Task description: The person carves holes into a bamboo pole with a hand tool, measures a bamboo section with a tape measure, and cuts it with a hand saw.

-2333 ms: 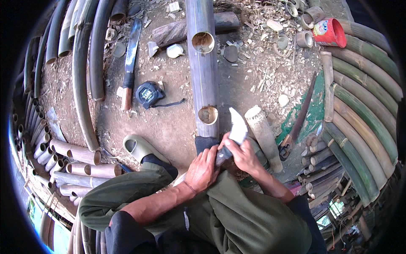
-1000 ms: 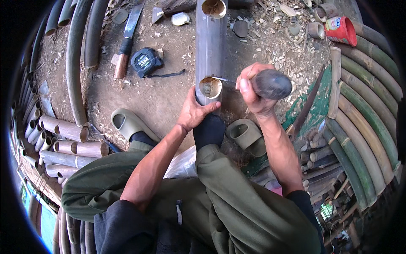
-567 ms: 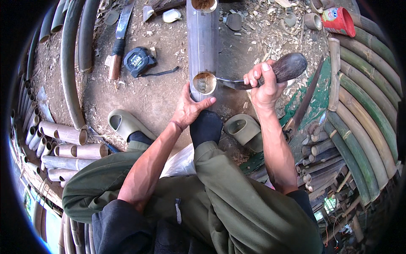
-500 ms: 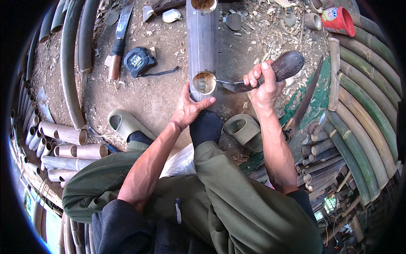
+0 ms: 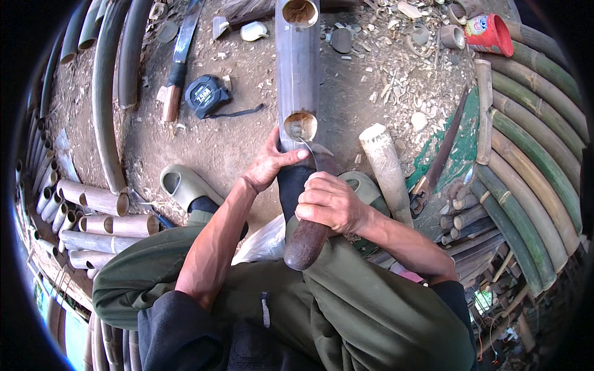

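Head view, and nearest me are the person's green trousers (image 5: 204,263), the knees spread, with a clear bag (image 5: 263,242) between them. Over the right leg hangs the butt of a knife (image 5: 307,242), its dark handle wrapped firmly by the fingers of the right hand (image 5: 331,203). The curved blade points away, reaching the near rim of the near hole (image 5: 301,127) in a grey bamboo tube (image 5: 298,74); I can't tell whether the tip touches the inner wall.

The left hand (image 5: 266,166) grips the tube's near end, partly curled: thumb across the top, fingers down the left side, their tips hidden. A dark sock (image 5: 292,188) lies against that end.

A sandal (image 5: 189,185) sits to the left; to the right lie a pale block (image 5: 385,173) and, beyond it, a saw (image 5: 444,145) beside green cloth (image 5: 470,127). Bamboo poles (image 5: 526,139) line the right side. Farther off on the left are a tape measure (image 5: 206,97) and a machete (image 5: 178,69). Far right, a red tub (image 5: 489,34) lies tipped among shavings. The tube runs straight away over a log (image 5: 247,11), past a far hole (image 5: 300,12).
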